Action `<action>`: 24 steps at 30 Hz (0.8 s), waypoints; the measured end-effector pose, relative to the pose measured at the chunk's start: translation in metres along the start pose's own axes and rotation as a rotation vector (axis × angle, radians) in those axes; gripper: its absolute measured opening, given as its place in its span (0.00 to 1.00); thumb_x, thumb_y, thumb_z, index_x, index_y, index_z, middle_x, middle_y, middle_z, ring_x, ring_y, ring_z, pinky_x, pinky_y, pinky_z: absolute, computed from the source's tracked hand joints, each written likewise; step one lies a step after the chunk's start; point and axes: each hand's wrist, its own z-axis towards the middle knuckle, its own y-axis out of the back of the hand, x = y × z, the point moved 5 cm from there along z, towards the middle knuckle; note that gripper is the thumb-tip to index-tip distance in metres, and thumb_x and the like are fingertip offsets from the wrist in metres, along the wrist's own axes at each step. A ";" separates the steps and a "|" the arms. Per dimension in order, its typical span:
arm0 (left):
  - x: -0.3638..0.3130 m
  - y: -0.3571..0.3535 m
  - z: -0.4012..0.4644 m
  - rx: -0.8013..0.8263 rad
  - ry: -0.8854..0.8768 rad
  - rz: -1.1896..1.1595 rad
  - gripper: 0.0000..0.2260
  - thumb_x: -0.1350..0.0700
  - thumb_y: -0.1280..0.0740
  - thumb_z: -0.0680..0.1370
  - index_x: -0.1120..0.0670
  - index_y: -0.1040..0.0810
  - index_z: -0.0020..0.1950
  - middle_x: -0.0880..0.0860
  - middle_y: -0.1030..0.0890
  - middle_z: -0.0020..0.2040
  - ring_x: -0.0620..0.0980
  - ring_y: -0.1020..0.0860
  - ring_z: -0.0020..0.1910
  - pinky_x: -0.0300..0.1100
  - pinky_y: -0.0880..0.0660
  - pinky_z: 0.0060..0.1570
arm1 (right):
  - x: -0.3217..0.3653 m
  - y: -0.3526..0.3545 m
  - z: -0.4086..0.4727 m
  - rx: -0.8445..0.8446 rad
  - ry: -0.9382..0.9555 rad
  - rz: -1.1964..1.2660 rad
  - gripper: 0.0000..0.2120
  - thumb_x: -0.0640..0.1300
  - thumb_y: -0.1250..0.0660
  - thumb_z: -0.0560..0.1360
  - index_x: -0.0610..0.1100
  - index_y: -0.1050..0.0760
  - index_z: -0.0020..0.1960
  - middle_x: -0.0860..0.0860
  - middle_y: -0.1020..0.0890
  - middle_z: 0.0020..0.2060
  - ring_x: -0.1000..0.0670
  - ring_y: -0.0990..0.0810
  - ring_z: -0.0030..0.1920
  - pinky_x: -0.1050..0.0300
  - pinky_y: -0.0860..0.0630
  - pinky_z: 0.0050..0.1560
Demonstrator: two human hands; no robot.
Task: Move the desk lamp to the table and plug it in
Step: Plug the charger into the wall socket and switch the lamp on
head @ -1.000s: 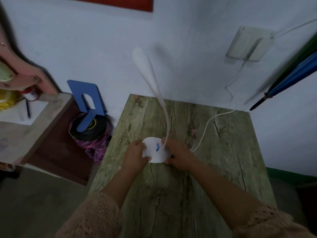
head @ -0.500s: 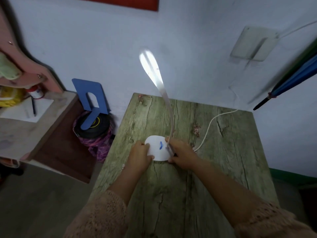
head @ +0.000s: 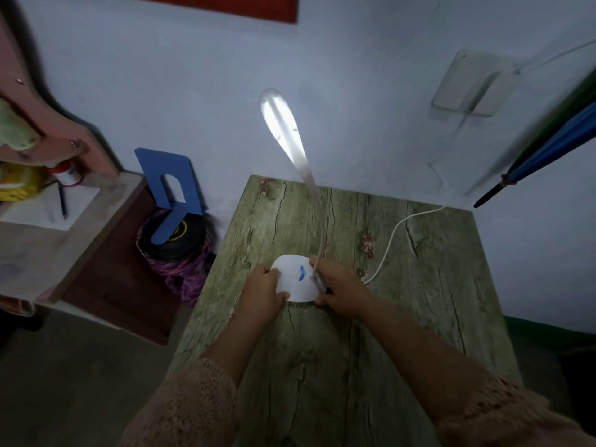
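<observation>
A white desk lamp stands on the green wooden table (head: 419, 317). Its round base (head: 295, 279) carries a small blue mark, and its bent neck rises to a long head (head: 282, 121) that glows. My left hand (head: 261, 293) grips the base's left edge. My right hand (head: 338, 290) holds the right edge, at the foot of the neck. A white cord (head: 395, 233) runs from the base across the table and up the wall to a white socket plate (head: 474, 83).
A folded blue-green umbrella (head: 548, 140) leans at the right. Left of the table, a blue bookend (head: 169, 185) sits on a black round object (head: 175, 240) wrapped in purple cloth. A low desk (head: 48, 233) with paper and a pen stands at far left.
The lamp head went from unlit a second ago to glowing. Both hands stay on the base, which has hardly moved on the table.
</observation>
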 end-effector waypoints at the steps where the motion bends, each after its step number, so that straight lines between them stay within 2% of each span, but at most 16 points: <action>1: 0.000 0.000 0.000 0.004 0.000 0.005 0.26 0.50 0.31 0.73 0.58 0.30 0.69 0.59 0.27 0.62 0.56 0.27 0.58 0.46 0.28 0.58 | 0.000 0.000 0.000 -0.002 0.002 -0.005 0.35 0.44 0.26 0.66 0.46 0.37 0.69 0.46 0.29 0.69 0.45 0.32 0.69 0.48 0.34 0.67; 7: -0.002 0.001 0.002 0.017 -0.006 0.035 0.26 0.50 0.31 0.73 0.58 0.30 0.68 0.60 0.27 0.62 0.57 0.27 0.58 0.47 0.28 0.59 | -0.001 0.000 0.001 -0.004 0.007 -0.019 0.35 0.45 0.26 0.66 0.46 0.37 0.69 0.47 0.29 0.69 0.45 0.31 0.68 0.48 0.34 0.66; 13: -0.003 0.001 -0.001 -0.007 0.007 -0.011 0.29 0.52 0.30 0.72 0.58 0.35 0.71 0.59 0.28 0.64 0.56 0.28 0.61 0.46 0.30 0.60 | -0.003 -0.001 0.001 0.000 0.006 -0.046 0.39 0.46 0.26 0.66 0.48 0.40 0.72 0.47 0.31 0.71 0.45 0.34 0.70 0.45 0.36 0.70; 20: -0.005 0.002 -0.002 0.017 -0.002 0.054 0.21 0.52 0.31 0.74 0.59 0.27 0.64 0.60 0.27 0.60 0.58 0.28 0.58 0.47 0.28 0.56 | -0.002 0.000 0.001 -0.022 0.041 -0.110 0.37 0.46 0.26 0.64 0.45 0.38 0.70 0.45 0.29 0.68 0.43 0.31 0.68 0.46 0.34 0.67; 24: -0.007 0.005 -0.001 0.027 0.023 0.039 0.26 0.53 0.31 0.73 0.59 0.33 0.68 0.61 0.28 0.63 0.59 0.29 0.61 0.50 0.30 0.60 | -0.003 0.000 0.002 -0.023 0.043 -0.123 0.38 0.46 0.27 0.64 0.46 0.39 0.71 0.45 0.28 0.68 0.43 0.31 0.67 0.45 0.35 0.66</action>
